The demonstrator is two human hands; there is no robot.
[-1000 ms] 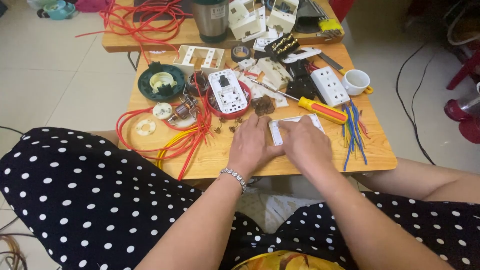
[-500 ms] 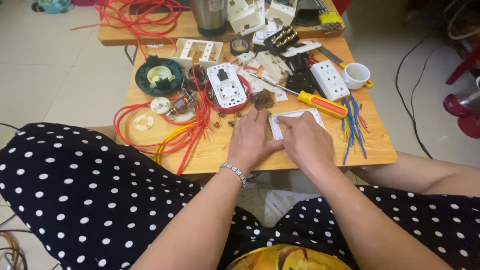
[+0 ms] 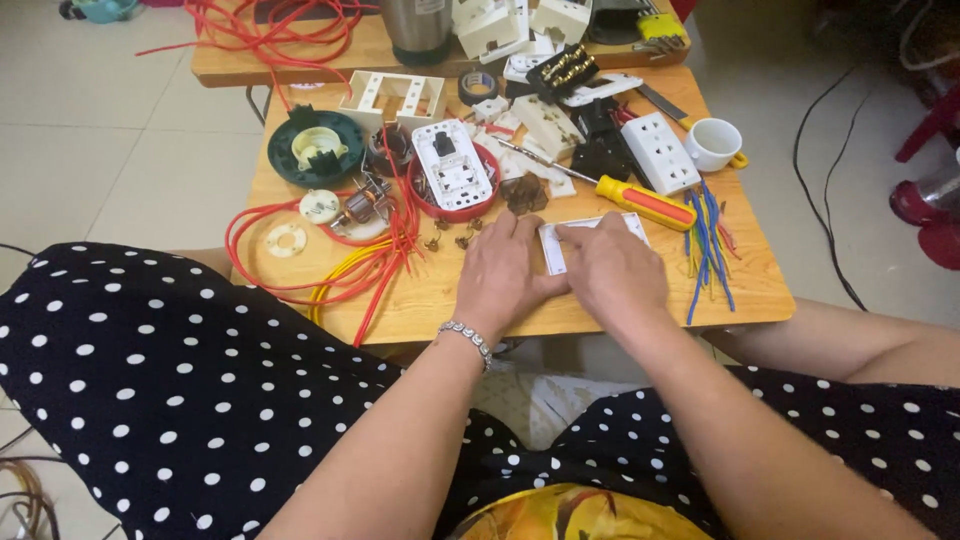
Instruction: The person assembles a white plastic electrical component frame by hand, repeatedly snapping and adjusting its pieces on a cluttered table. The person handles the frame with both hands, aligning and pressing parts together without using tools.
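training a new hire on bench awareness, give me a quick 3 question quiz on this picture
1. True or false: both hands rest on the white plate at the table's near edge.
2. What lies just right of the right hand? A) the green disc B) the blue wires C) the cup
3. What colour is the screwdriver handle?

Key
1. True: the left hand and the right hand both press on it.
2. B: the blue wires. The green disc is far left and the cup sits further back.
3. Yellow and orange.
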